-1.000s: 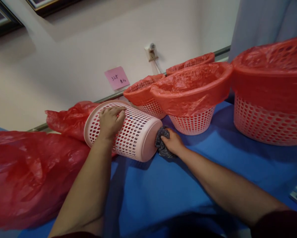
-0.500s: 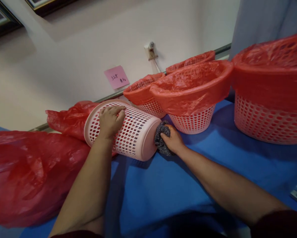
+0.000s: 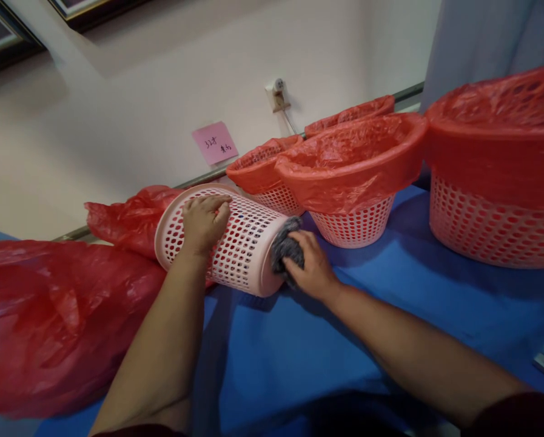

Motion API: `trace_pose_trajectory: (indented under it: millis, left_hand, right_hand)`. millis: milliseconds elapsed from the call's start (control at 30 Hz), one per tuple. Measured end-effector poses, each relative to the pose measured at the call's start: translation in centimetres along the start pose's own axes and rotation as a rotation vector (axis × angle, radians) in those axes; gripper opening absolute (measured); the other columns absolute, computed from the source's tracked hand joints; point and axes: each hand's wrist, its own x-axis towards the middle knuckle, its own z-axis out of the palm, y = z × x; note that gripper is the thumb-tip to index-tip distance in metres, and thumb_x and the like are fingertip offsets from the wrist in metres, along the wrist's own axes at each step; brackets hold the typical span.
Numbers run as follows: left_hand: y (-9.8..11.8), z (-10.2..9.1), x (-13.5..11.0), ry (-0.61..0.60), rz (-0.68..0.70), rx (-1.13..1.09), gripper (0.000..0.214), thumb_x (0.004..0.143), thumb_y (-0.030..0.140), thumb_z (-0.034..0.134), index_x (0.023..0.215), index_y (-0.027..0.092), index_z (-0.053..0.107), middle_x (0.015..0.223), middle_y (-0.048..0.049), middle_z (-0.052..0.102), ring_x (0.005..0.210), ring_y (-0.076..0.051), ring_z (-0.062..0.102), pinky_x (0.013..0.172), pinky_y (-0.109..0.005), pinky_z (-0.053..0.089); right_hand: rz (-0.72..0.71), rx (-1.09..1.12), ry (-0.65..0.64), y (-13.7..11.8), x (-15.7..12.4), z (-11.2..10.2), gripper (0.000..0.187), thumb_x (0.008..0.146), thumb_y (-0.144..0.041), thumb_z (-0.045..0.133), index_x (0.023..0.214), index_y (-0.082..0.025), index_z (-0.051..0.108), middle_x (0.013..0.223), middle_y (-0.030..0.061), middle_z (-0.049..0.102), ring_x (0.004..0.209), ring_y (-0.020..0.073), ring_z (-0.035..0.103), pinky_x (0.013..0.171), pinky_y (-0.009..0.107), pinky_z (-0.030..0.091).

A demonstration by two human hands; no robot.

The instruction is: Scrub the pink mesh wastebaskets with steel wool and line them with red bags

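Note:
A pale pink perforated plastic basket [image 3: 244,246] lies on its side on the blue tabletop [image 3: 290,352], its base turned to the right. My left hand [image 3: 205,221] rests on the upper side of the basket, fingers loosely bent and lying against the perforated wall, not wrapped around it. In my right hand [image 3: 312,264] is a bunched dark grey cloth [image 3: 287,249], pressed against the base of the basket. The cloth covers much of that base.
Red plastic bags [image 3: 71,315] spread at the left, partly behind the basket. Several baskets lined with red bags, including a middle one [image 3: 353,212] and a large one [image 3: 494,224], stand at the right. On the wall are a pink note [image 3: 214,142] and a socket [image 3: 278,97].
My right hand has moved the cloth slightly left and up across the basket's base, and more of the cloth now covers it. My left hand and the basket have hardly moved.

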Motion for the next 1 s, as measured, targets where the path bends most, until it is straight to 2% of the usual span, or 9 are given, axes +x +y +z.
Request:
trace_pose_trajectory:
  millis: [100, 233, 333, 467, 533, 700, 800, 900, 1000]
  left_hand:
    - [0.0, 0.0, 0.1, -0.005, 0.006, 0.0, 0.047, 0.099, 0.035, 0.039, 0.12, 0.024, 0.08, 0.132, -0.0069, 0.077, 0.13, -0.035, 0.063, 0.118, -0.055, 0.035]
    - [-0.2, 0.1, 0.0, -0.005, -0.003, -0.012, 0.046, 0.099, 0.035, 0.04, 0.12, 0.025, 0.079, 0.132, -0.0055, 0.077, 0.131, -0.033, 0.063, 0.119, -0.052, 0.035]
    - [-0.2, 0.1, 0.0, -0.014, -0.021, -0.01, 0.045, 0.098, 0.035, 0.041, 0.121, 0.027, 0.079, 0.133, -0.004, 0.077, 0.133, -0.032, 0.061, 0.12, -0.052, 0.034]
    - [0.0, -0.1, -0.1, -0.021, -0.023, -0.005, 0.046, 0.098, 0.034, 0.041, 0.121, 0.024, 0.079, 0.133, -0.0049, 0.077, 0.133, -0.032, 0.062, 0.12, -0.051, 0.034]
    - [0.0, -0.1, 0.0, -0.021, -0.013, -0.002, 0.046, 0.098, 0.033, 0.041, 0.122, 0.023, 0.079, 0.134, -0.0065, 0.076, 0.133, -0.033, 0.062, 0.119, -0.052, 0.035]
    - [-0.1, 0.0, 0.0, -0.001, -0.003, 0.012, 0.046, 0.098, 0.032, 0.041, 0.12, 0.021, 0.08, 0.132, -0.0083, 0.077, 0.131, -0.034, 0.063, 0.118, -0.054, 0.036]
    - [-0.2, 0.1, 0.0, 0.002, -0.008, 0.008, 0.046, 0.098, 0.033, 0.041, 0.12, 0.022, 0.08, 0.132, -0.0073, 0.077, 0.132, -0.033, 0.063, 0.118, -0.054, 0.036]
    - [-0.2, 0.1, 0.0, 0.008, 0.001, -0.012, 0.045, 0.097, 0.032, 0.042, 0.119, 0.023, 0.08, 0.131, -0.0072, 0.078, 0.131, -0.034, 0.064, 0.118, -0.054, 0.037]
    - [-0.2, 0.1, 0.0, 0.016, 0.012, -0.022, 0.045, 0.097, 0.031, 0.042, 0.118, 0.021, 0.081, 0.13, -0.0085, 0.078, 0.13, -0.035, 0.064, 0.117, -0.056, 0.037]
  right_hand:
    - [-0.231, -0.004, -0.18, -2.1, -1.8, -0.4, 0.046, 0.09, -0.029, 0.067, 0.135, -0.025, 0.055, 0.133, 0.0133, 0.055, 0.12, 0.0287, 0.062, 0.106, 0.048, 0.056]
    - [-0.244, -0.033, -0.426, -3.8, -3.3, -0.4, 0.038, 0.085, -0.027, 0.069, 0.123, -0.023, 0.063, 0.117, 0.0092, 0.06, 0.098, 0.0245, 0.066, 0.087, 0.041, 0.062]
    - [-0.072, -0.116, -0.504, -4.1, -3.4, -0.3, 0.036, 0.084, -0.024, 0.068, 0.119, -0.022, 0.064, 0.117, 0.0088, 0.063, 0.098, 0.0246, 0.067, 0.089, 0.04, 0.06]
    - [0.302, -0.215, -0.675, -4.1, -3.1, 0.1, 0.038, 0.081, -0.022, 0.073, 0.119, -0.02, 0.068, 0.12, 0.0114, 0.071, 0.109, 0.0283, 0.07, 0.1, 0.041, 0.055]
    - [0.425, -0.206, -0.722, -3.8, -2.9, 0.3, 0.04, 0.079, -0.021, 0.076, 0.118, -0.02, 0.071, 0.12, 0.0106, 0.075, 0.111, 0.0287, 0.071, 0.099, 0.038, 0.055]
    - [0.572, -0.205, -0.6, -1.9, -1.6, 0.3, 0.036, 0.081, -0.02, 0.076, 0.117, -0.021, 0.074, 0.109, 0.0075, 0.08, 0.098, 0.0276, 0.077, 0.084, 0.033, 0.058]
    - [0.625, -0.252, -0.431, -0.2, 0.1, 0.0, 0.04, 0.086, -0.019, 0.072, 0.126, -0.017, 0.07, 0.118, 0.0127, 0.077, 0.11, 0.0302, 0.074, 0.096, 0.037, 0.057]
    - [0.608, -0.261, -0.26, 1.2, 1.6, -0.2, 0.048, 0.093, -0.019, 0.066, 0.14, -0.016, 0.06, 0.137, 0.0128, 0.069, 0.126, 0.0245, 0.067, 0.11, 0.034, 0.05]
    - [0.586, -0.239, -0.175, 2.1, 2.1, -0.1, 0.054, 0.096, -0.02, 0.063, 0.148, -0.017, 0.052, 0.142, 0.0119, 0.066, 0.127, 0.0204, 0.066, 0.11, 0.031, 0.05]
